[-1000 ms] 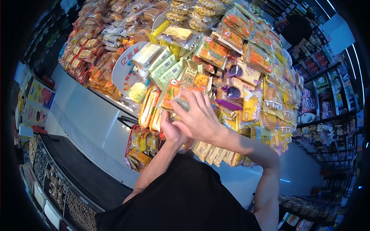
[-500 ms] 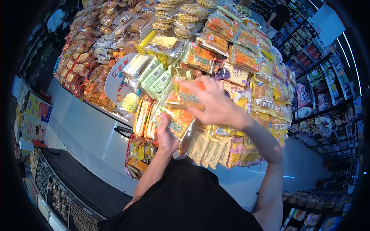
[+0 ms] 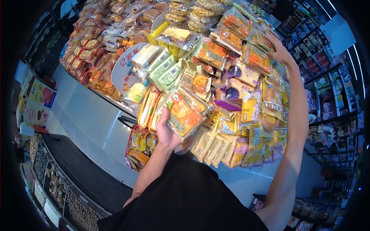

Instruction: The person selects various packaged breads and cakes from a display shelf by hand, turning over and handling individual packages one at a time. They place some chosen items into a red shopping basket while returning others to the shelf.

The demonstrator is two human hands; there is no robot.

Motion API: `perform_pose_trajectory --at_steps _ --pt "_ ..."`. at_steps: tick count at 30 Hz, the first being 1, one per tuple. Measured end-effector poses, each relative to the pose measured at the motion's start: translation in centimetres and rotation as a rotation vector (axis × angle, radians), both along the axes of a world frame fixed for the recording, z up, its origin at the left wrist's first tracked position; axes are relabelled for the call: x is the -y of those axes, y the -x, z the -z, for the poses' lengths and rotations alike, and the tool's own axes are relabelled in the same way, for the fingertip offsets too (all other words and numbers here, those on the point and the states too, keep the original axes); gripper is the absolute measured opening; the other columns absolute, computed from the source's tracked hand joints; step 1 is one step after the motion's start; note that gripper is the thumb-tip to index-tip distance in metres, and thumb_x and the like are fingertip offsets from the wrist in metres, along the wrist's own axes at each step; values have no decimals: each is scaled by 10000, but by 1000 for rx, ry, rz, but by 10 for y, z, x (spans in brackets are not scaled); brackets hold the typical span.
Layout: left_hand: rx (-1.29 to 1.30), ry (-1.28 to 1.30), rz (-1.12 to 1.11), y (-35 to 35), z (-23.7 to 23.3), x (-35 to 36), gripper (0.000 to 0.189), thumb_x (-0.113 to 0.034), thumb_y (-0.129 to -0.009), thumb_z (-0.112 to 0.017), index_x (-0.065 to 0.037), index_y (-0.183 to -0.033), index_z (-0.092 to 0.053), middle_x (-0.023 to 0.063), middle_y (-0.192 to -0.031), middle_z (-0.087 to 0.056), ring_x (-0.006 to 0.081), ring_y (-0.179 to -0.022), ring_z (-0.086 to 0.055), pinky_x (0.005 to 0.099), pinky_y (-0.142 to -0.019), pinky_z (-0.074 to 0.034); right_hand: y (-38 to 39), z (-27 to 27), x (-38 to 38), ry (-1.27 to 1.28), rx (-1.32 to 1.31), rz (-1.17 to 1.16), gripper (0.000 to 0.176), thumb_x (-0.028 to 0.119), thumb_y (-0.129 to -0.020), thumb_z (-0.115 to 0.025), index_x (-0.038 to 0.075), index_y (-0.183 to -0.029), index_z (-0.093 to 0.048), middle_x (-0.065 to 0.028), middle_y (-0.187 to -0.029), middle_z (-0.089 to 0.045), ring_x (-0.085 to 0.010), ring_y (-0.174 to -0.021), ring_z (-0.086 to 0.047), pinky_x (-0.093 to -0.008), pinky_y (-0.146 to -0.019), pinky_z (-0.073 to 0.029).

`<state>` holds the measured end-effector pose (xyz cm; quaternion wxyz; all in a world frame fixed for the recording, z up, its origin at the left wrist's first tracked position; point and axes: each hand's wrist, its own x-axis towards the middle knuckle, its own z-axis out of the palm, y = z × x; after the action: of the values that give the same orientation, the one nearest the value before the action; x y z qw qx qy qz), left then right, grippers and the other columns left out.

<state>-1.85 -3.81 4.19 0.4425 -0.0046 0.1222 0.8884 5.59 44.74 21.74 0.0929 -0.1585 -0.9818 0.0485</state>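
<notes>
My left hand (image 3: 168,133) is closed around the lower left side of a stack of packaged bread (image 3: 185,114) in clear wrappers, with an orange topping and green print. The stack is held above the front of a heaped display. My right hand (image 3: 280,53) is stretched out to the far right of the heap. Its thumb and fingers are apart at the end of a wrapped bread pack (image 3: 261,41), and the fingertips are partly hidden. Just below that hand lies another orange-topped bread pack (image 3: 257,58).
Green packets (image 3: 163,73), purple-printed packs (image 3: 233,93) and beige packets (image 3: 214,148) cover the display. A white round sign (image 3: 124,69) stands at its left. Stocked shelves (image 3: 331,88) line the right; bins (image 3: 73,196) stand at lower left.
My right hand has moved from above the held stack to the far upper right of the display. The left hand keeps its hold, and the stack's orange top now shows fully. The view has shifted slightly.
</notes>
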Motion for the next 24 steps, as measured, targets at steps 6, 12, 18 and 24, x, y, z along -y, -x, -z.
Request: perform_pose_trajectory --at_steps 6,12,18,24 --pt "53 -71 13 3 4 1 618 -511 -1044 -363 -67 -1473 -378 147 -1455 -488 338 -1305 -520 563 -1089 -421 22 2 130 -421 -252 24 663 -41 -801 -575 38 -1446 -441 -212 -1397 -509 -381 -1367 -419 -421 -1135 -338" --pt "69 -291 101 3 12 2 678 -582 -1022 -344 -92 -1489 -372 144 -1468 -478 338 -1299 -520 568 -1092 -407 21 66 288 389 49 -549 742 209 -878 -716 30 -1497 -348 -235 -1173 -647 -252 -924 -705 -394 -858 -542" --pt "-49 -499 224 19 18 21 752 -609 -997 -382 -51 -1499 -343 200 -1462 -465 378 -1312 -496 543 -1084 -427 45 63 267 757 123 -566 705 253 -886 -717 40 -1474 -392 -171 -1442 -497 -260 -1298 -501 -383 -1097 -377" --pt "-91 -177 125 26 26 66 801 -586 -974 -469 -34 -1523 -279 211 -1490 -423 338 -1329 -486 533 -1079 -433 66 79 225 108 89 -141 567 175 -867 -710 24 -1374 -507 -205 -1334 -579 -380 -1211 -554 -410 -1016 -440"
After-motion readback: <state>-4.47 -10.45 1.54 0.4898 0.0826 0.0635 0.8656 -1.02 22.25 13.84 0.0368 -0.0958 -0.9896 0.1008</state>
